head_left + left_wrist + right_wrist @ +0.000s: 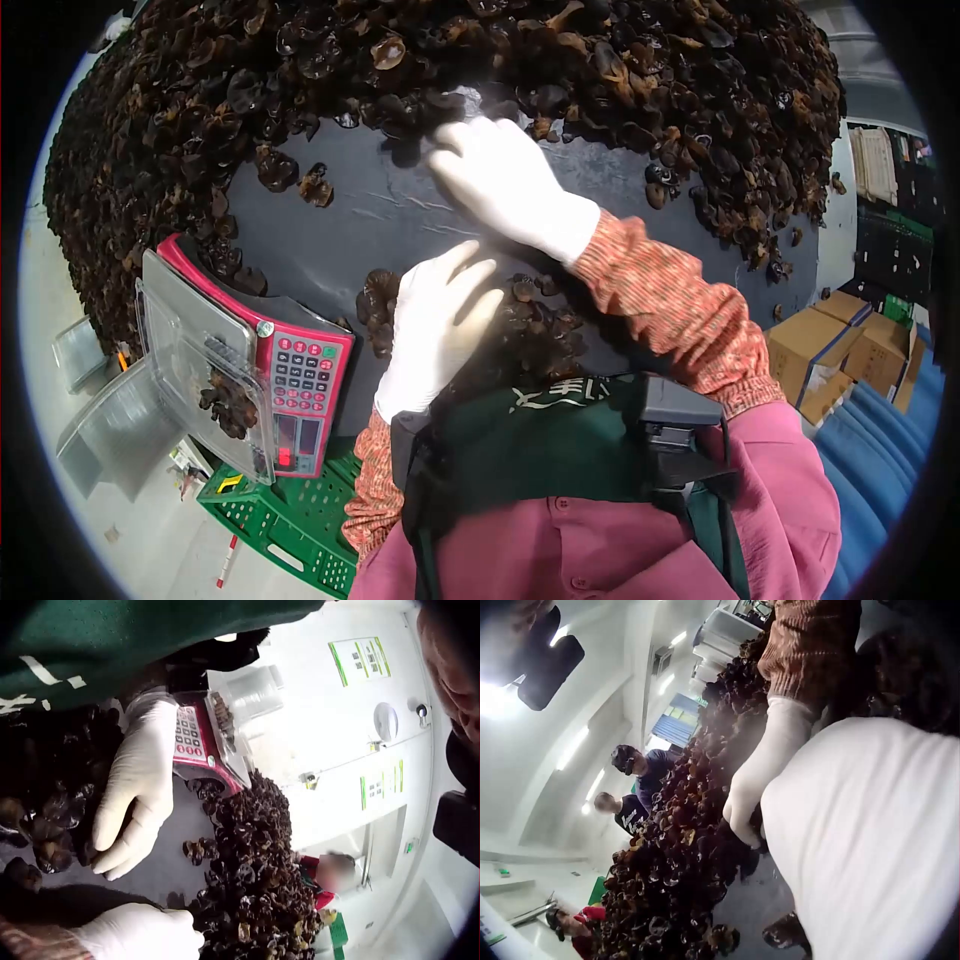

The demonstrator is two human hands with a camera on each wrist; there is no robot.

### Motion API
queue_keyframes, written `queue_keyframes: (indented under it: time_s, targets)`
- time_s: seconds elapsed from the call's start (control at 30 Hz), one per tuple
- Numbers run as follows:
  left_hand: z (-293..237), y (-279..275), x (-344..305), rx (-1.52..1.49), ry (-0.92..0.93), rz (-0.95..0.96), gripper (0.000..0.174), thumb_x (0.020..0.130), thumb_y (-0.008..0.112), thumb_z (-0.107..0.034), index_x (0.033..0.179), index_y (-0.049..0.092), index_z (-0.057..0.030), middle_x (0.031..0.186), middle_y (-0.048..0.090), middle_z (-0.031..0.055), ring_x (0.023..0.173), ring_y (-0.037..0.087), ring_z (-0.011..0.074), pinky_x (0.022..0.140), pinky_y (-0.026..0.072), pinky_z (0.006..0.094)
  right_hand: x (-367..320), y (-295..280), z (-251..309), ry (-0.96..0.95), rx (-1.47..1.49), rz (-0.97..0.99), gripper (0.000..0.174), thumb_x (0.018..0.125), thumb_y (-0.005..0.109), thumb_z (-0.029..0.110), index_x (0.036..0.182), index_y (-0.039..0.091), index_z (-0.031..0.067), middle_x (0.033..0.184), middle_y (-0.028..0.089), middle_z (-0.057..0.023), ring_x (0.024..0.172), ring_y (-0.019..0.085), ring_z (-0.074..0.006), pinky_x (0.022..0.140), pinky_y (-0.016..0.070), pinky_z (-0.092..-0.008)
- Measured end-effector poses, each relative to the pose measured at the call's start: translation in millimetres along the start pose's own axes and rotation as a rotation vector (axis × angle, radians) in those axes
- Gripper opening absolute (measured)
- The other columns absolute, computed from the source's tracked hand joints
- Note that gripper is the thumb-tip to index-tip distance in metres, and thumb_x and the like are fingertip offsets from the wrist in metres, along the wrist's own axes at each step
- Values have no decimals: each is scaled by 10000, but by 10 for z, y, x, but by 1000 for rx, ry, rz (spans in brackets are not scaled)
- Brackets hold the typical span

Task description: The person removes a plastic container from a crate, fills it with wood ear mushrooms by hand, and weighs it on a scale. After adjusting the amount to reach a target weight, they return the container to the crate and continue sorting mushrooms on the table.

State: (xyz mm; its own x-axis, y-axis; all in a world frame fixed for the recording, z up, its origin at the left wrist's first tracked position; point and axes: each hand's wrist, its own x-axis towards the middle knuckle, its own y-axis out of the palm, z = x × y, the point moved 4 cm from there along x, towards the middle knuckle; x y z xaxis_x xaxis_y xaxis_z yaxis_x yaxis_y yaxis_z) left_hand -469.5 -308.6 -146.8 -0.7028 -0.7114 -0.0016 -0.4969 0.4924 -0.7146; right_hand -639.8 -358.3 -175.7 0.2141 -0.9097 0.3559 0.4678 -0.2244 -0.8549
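Dark wet wood ear mushrooms (640, 90) lie heaped across a grey tabletop (320, 220). My white-gloved right hand (510, 185) reaches to the near edge of that heap, its fingertips right beside some dark pieces; what lies under the fingers is hidden. Closer to my body, the gloved left hand (435, 315) hovers by a smaller pile of wood ears (535, 335), fingers loosely extended. In the left wrist view the left hand (139, 787) has its fingertips beside that small pile (56, 825), with nothing seen in its grasp.
A pink scale (305, 370) stands left, a few wood ears on its clear-covered pan. Below it is a green crate (290, 520). Cardboard boxes (825, 340) sit at right. Other people (645, 772) stand beyond the heap.
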Motion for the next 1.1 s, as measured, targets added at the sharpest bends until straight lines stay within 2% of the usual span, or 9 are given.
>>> queue_keyframes:
  time_s: [0.07, 0.2, 0.4, 0.47, 0.53, 0.63, 0.73, 0.93, 1.1]
  targets:
    - [-12, -10, 24, 24, 2, 17, 341, 871, 800, -150, 1201, 758, -73, 1333, 695, 130, 1220, 626, 333, 1066, 478, 433, -350, -245, -30, 49, -29, 79, 181, 852, 639, 150, 1008, 682, 68, 1077, 667, -119, 964, 628, -307, 837, 493, -425]
    - [-39, -54, 45, -24, -58, 60, 317, 906, 775, -162, 1210, 756, -76, 1350, 689, 111, 1242, 619, 319, 1099, 452, 424, -1127, -892, -40, 146, -131, -110, 103, 808, 701, 73, 904, 667, 87, 946, 686, -70, 837, 652, -291, 767, 511, -424]
    - [-73, -43, 25, -26, -101, 72, 298, 932, 742, -144, 1219, 754, -63, 1372, 670, 123, 1275, 600, 312, 1115, 438, 419, -2185, -1567, -76, 575, -518, -73, 180, 824, 806, 97, 980, 718, 113, 1222, 700, -74, 1197, 630, -285, 1108, 443, -509]
    - [-79, -34, 39, 3, -71, 63, 279, 936, 739, -130, 1204, 754, -56, 1348, 682, 118, 1263, 612, 305, 1103, 454, 406, -2267, -1787, 24, 601, -559, -205, 189, 849, 801, 92, 1029, 746, 111, 1211, 718, -82, 1164, 648, -276, 1062, 464, -458]
    - [-100, -37, 56, 1, -86, 73, 280, 935, 743, -128, 1205, 751, -52, 1345, 683, 120, 1255, 620, 299, 1094, 464, 399, -2261, -1880, 46, 684, -321, -356, 167, 866, 781, 87, 1030, 754, 89, 1104, 749, -82, 1035, 688, -277, 955, 518, -393]
    - [-120, -32, 65, 13, -80, 78, 259, 973, 705, -139, 1207, 744, -36, 1336, 686, 130, 1249, 629, 304, 1095, 464, 396, -1983, -1732, 212, 843, 234, -310, 131, 907, 738, 99, 1029, 769, 64, 1024, 758, -83, 932, 705, -276, 843, 555, -363]
    - [-144, -43, 45, 3, -54, 60, 245, 1009, 664, -141, 1207, 736, -17, 1328, 688, 144, 1243, 634, 312, 1095, 463, 396, -1694, -1532, 345, 501, 385, -136, 270, 908, 762, 196, 1158, 746, 95, 1129, 745, -84, 1064, 682, -271, 955, 518, -402]
    - [-179, -36, 26, 45, -49, 58, 252, 999, 674, -132, 1214, 731, -14, 1332, 685, 144, 1243, 635, 311, 1092, 466, 392, -1616, -1264, -483, 620, -406, -245, 212, 884, 765, 229, 1058, 742, 108, 943, 626, -56, 911, 603, -267, 803, 458, -395]
    - [-143, -26, 25, 24, -99, 67, 262, 988, 692, -145, 1223, 738, -41, 1351, 677, 125, 1246, 621, 307, 1094, 456, 404, -1610, -1396, -317, 537, -251, -333, 182, 886, 761, 231, 1022, 747, 110, 906, 631, -50, 871, 603, -259, 779, 444, -392]
